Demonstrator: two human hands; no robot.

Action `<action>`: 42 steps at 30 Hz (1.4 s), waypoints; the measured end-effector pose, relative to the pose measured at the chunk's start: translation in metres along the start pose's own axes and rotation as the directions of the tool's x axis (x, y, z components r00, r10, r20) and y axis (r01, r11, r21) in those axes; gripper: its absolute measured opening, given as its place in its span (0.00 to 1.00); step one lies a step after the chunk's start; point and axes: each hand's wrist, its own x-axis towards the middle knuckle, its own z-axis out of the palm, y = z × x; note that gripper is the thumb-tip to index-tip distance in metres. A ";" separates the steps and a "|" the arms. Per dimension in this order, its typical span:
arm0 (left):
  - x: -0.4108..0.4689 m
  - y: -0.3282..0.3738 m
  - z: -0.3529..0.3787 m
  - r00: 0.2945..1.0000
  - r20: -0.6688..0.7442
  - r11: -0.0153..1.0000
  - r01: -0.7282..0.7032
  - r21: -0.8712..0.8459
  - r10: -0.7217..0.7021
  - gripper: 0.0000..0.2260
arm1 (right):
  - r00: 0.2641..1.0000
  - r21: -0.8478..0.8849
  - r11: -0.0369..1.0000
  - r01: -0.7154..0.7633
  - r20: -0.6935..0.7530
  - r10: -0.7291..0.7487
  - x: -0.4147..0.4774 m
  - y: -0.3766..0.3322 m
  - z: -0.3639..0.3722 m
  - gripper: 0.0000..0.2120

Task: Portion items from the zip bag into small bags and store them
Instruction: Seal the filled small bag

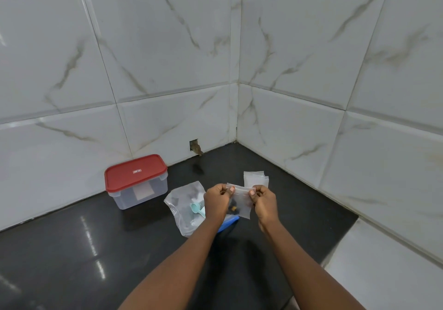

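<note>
Left hand (215,201) and right hand (263,201), both curled nearly closed, pinch the top strip of 1 small bag (242,204) between thumb and fingers, the left at its left end and the right at its right end. The small bag is clear, hangs upright above the counter (72,249), and holds a few dark pieces with a yellowish spot gathered low near its left side. Whether its top strip is sealed cannot be told.

Places are given relative to the small bag. Just left and below, the zip bag (184,204) lies flat on the counter, clear and crumpled, with a pale teal scoop (197,207) resting on or in it; which cannot be told. A blue strip (230,222) shows directly below. Just behind and to the right lies a stack of empty bags (256,177). Well to the left stands a clear box (136,189) with its red lid (135,171) on.
</note>
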 end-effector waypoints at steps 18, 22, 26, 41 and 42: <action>-0.011 0.003 0.001 0.976 0.218 0.951 0.063 -0.304 0.005 0.07 | 1.000 0.079 0.997 0.022 -0.008 -0.021 0.000 -0.005 -0.001 0.12; -0.011 0.003 0.004 0.973 0.227 0.947 0.040 -0.318 0.035 0.07 | 1.000 0.065 0.998 0.006 0.012 -0.007 0.000 -0.006 -0.003 0.08; -0.013 0.007 0.004 0.974 0.225 0.953 0.043 -0.298 0.026 0.07 | 1.000 0.053 0.999 0.000 -0.013 0.001 0.001 -0.008 -0.003 0.10; -0.023 0.006 0.007 0.987 0.139 0.948 -0.036 -0.317 0.084 0.04 | 0.998 -0.079 0.995 0.055 -0.025 -0.057 -0.006 -0.013 -0.002 0.12; -0.023 0.005 0.007 0.986 0.143 0.950 -0.032 -0.312 0.080 0.04 | 0.999 -0.055 0.997 0.047 0.000 -0.047 -0.006 -0.012 -0.003 0.11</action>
